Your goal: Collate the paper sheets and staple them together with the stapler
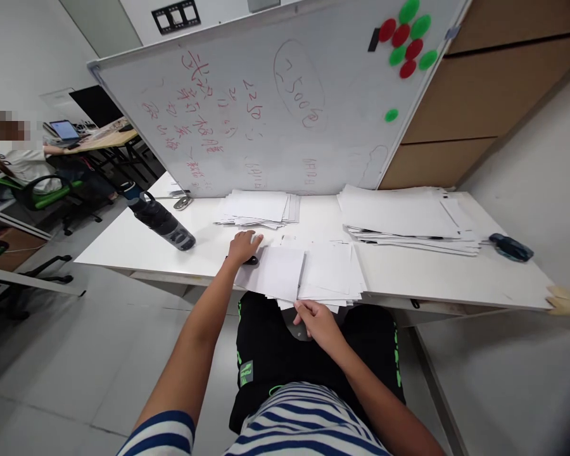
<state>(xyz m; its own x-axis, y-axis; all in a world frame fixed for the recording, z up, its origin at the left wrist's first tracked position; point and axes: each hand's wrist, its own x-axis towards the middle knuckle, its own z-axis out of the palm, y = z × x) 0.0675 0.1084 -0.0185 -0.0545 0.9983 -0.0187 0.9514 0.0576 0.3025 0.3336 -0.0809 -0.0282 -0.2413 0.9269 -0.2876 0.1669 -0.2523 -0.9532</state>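
Observation:
A stack of white paper sheets [332, 269] lies in front of me, its near side hanging over the desk edge. A loose sheet of paper [278, 272] covers its left part. At that sheet's near right corner, my right hand [319, 324] has thumb and finger closed on the paper. My left hand [244, 247] is beyond the sheet's far left corner, palm down with fingers apart. Under its wrist a small black object [253, 260] shows partly; the rest is hidden, so I cannot tell its kind.
Further back on the white desk [209, 237] lie a smaller paper pile [256, 206] and a large paper pile [403, 212]. A dark bottle [164, 221] stands left; a dark case [510, 247] lies right. A whiteboard [266, 107] rises behind. A person [26, 168] sits far left.

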